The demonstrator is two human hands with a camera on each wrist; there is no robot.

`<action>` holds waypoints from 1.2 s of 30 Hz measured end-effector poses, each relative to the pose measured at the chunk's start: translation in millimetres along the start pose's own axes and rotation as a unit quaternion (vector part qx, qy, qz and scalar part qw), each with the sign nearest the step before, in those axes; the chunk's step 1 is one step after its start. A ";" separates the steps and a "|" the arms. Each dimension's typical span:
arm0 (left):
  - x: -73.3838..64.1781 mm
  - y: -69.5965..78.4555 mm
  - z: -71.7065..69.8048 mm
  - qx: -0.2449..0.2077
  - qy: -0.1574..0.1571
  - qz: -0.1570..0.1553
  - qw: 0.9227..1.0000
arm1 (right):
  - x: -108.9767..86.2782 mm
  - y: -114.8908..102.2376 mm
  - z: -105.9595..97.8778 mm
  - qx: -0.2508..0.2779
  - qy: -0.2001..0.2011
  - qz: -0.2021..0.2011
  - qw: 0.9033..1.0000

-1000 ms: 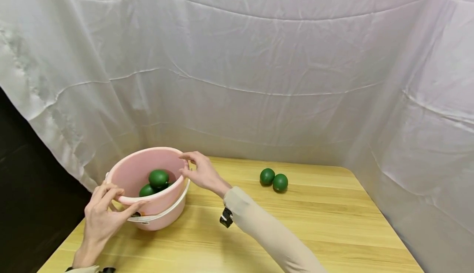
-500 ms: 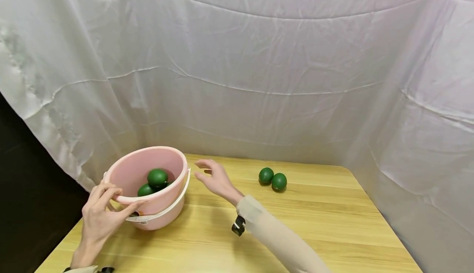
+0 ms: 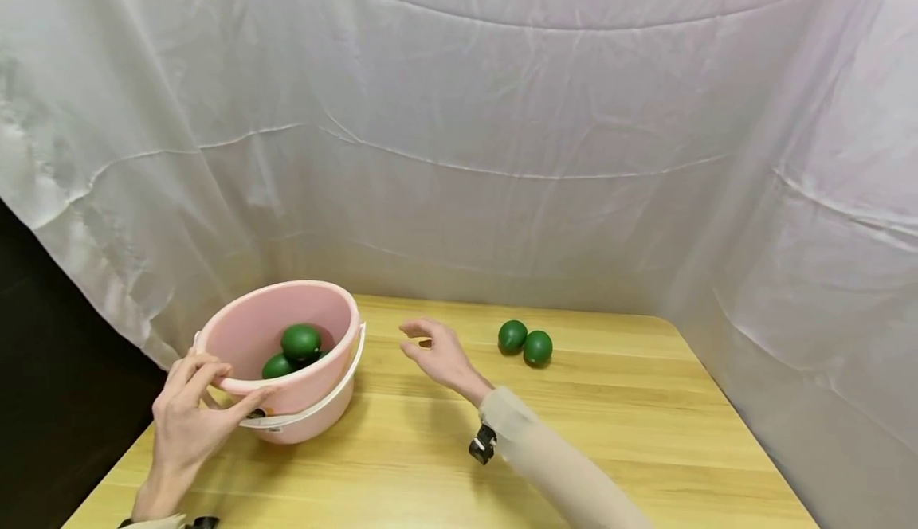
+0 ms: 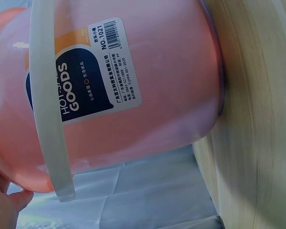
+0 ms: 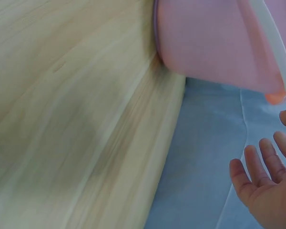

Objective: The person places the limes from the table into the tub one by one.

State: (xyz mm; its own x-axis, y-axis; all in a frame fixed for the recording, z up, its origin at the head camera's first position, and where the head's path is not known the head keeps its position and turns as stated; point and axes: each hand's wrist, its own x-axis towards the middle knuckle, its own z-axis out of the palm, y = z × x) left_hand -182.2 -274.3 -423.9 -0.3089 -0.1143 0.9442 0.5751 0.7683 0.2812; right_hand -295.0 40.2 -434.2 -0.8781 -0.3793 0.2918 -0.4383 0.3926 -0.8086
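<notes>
A pink plastic bucket (image 3: 326,385) stands at the left of the table with its white handle (image 4: 47,105) folded down across its side. Inside lie several dark green, avocado-like fruits (image 3: 301,342). My left hand (image 3: 188,413) grips the near left of the rim, fingers over the edge and thumb along the outer wall. To the right of the bucket, my right hand (image 3: 448,360) hovers with relaxed, parted fingers and holds nothing. In the right wrist view its fingers (image 5: 255,167) are spread apart from the bucket.
Two more green fruits (image 3: 526,343) sit side by side on the wooden table (image 3: 645,417), beyond my right hand. A pale curtain (image 3: 502,154) hangs along the back and sides. The bucket's label (image 4: 86,71) shows in the left wrist view.
My right hand has let go of the bucket's right rim and moved right, away from it. The left hand stays on the rim; the bucket stands where it was.
</notes>
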 end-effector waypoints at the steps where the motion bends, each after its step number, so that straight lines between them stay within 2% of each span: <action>1: -0.2 -0.1 -0.4 0.000 0.000 0.000 1.000 | -1.7 2.7 -2.0 0.002 -0.001 0.005 1.000; 5: -1.5 -1.4 -1.0 -0.001 -0.005 -0.001 1.000 | -7.8 15.4 -11.8 0.011 0.008 0.020 1.000; 11: -1.6 -3.0 -0.8 -0.003 0.000 0.000 1.000 | -12.6 34.7 -27.3 -0.009 0.033 0.035 0.999; 19: -4.2 -7.1 -0.1 -0.003 -0.005 -0.007 1.000 | -21.6 55.4 -49.2 -0.043 0.089 0.065 0.993; 24: -8.6 -10.1 0.9 -0.002 -0.007 -0.011 1.000 | -27.6 71.7 -67.6 -0.093 0.137 0.103 0.981; 27: -8.8 -10.8 1.0 0.001 -0.008 -0.009 1.000 | -28.8 81.4 -81.6 -0.104 0.159 0.137 0.972; 31: -6.8 -10.2 1.3 0.000 -0.009 -0.007 1.000 | -29.7 94.4 -100.5 -0.101 0.176 0.173 0.964; 36: -6.0 -8.1 0.0 0.003 -0.010 -0.007 1.000 | -32.0 111.0 -118.0 -0.119 0.185 0.199 0.955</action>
State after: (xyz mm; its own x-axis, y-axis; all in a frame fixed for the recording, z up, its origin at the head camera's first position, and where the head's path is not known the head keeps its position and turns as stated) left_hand -185.0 -279.8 -431.9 -0.3318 -0.1122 0.9367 0.5662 0.7705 0.2928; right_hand -338.2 194.8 -472.9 -0.9728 0.1433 0.1819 -0.0491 0.6401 -0.7667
